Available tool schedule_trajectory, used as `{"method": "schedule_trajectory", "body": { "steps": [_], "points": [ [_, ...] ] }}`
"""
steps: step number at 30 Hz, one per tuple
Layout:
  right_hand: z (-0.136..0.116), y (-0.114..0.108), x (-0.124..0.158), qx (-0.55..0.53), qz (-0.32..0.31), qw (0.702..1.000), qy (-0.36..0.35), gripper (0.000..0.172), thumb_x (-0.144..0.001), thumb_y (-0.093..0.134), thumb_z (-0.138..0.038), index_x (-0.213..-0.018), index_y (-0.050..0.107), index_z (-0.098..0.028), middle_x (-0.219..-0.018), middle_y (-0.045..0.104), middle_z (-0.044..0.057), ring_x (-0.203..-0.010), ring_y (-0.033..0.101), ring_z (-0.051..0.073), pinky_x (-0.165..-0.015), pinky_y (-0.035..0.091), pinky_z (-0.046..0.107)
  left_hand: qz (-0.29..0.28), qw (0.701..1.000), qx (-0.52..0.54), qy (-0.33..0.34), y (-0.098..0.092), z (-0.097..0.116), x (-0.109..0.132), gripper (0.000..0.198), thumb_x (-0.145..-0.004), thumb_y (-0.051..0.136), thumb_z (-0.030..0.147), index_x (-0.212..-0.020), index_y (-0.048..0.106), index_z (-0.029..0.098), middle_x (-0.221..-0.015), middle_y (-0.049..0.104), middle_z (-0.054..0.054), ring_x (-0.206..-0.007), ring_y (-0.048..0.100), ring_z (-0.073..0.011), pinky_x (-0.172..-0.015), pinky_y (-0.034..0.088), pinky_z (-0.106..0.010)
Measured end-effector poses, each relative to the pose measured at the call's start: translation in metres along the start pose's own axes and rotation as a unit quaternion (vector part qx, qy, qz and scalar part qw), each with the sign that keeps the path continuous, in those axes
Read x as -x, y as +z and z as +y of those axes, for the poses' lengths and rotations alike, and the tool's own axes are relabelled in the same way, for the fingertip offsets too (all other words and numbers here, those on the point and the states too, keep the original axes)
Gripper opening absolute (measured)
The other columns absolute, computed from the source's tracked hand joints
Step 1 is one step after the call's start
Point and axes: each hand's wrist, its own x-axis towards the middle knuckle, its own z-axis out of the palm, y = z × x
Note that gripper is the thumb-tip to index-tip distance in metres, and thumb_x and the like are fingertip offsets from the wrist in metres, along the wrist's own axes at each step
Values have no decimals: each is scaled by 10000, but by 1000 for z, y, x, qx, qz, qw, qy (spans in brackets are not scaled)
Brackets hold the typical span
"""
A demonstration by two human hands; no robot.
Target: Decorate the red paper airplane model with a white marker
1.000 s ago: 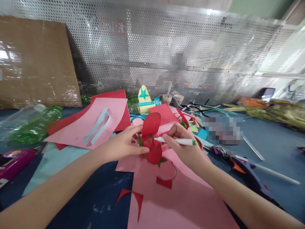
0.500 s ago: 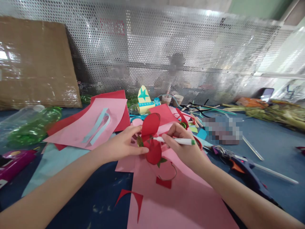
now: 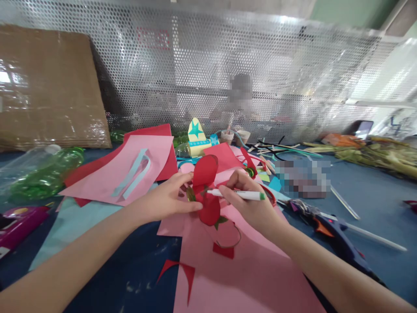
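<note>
My left hand (image 3: 176, 195) is closed on a red paper cutout (image 3: 208, 211) with rounded lobes above and below, thumb in front of its left edge. Something green and shiny shows beside those fingers. In my right hand (image 3: 247, 193) is a white marker (image 3: 239, 194) with a green end, its tip at the middle of the cutout. Below the cutout, a dark green leaf-like piece (image 3: 222, 221) and a drawn curved outline lie over a large pink sheet (image 3: 244, 269). A small red scrap (image 3: 223, 250) and a curved red offcut (image 3: 179, 267) lie nearer me.
Pink and red sheets (image 3: 153, 148) and a green plastic bottle (image 3: 48, 174) lie at the left, with a purple tool (image 3: 22, 224) nearer. To the right rests a dark blue glue gun (image 3: 342, 243). A cardboard sheet (image 3: 48, 87) leans behind; a decorated bottle (image 3: 198, 148) stands at the back.
The marker and my right hand have shifted very slightly left. My left hand keeps its hold on the red cutout, and the other things look the same.
</note>
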Motion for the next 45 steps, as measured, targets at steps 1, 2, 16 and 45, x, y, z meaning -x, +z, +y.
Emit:
{"method": "schedule_trajectory", "body": {
  "steps": [1, 2, 16, 45],
  "points": [
    [0, 1, 0, 2, -2, 1000, 1, 235, -794, 601, -257, -657, 416, -207, -581, 429, -62, -528, 368, 86, -487, 293, 226, -1, 1000, 2, 2, 0, 0, 0, 526, -724, 668, 424, -1191, 519, 233, -1088, 555, -38, -921, 572, -203, -819, 443, -316],
    [1, 1, 0, 2, 0, 1000, 3, 236, -793, 601, -255, -655, 416, -207, -579, 430, -62, -527, 367, 86, -486, 293, 226, -2, 1000, 3, 2, 0, 0, 0, 525, -725, 667, 420, -1191, 519, 230, -1075, 555, -38, -920, 572, -203, -823, 444, -319],
    [2, 2, 1, 4, 0, 1000, 18, 241, -790, 616, -288, -668, 423, -212, -581, 441, -57, -518, 371, 91, -480, 294, 234, -2, 1000, 8, -6, 0, 2, 1, 523, -720, 662, 407, -1194, 515, 244, -1047, 565, -37, -934, 569, -214, -837, 457, -339],
    [4, -4, -3, 14, 19, 1000, 5, 245, -763, 563, -202, -633, 357, -220, -563, 368, -67, -518, 322, 96, -489, 249, 249, 12, 1000, -9, -2, 0, 2, 1, 538, -714, 673, 412, -1209, 528, 257, -1037, 560, -35, -871, 572, -199, -788, 475, -323]
  ]
}}
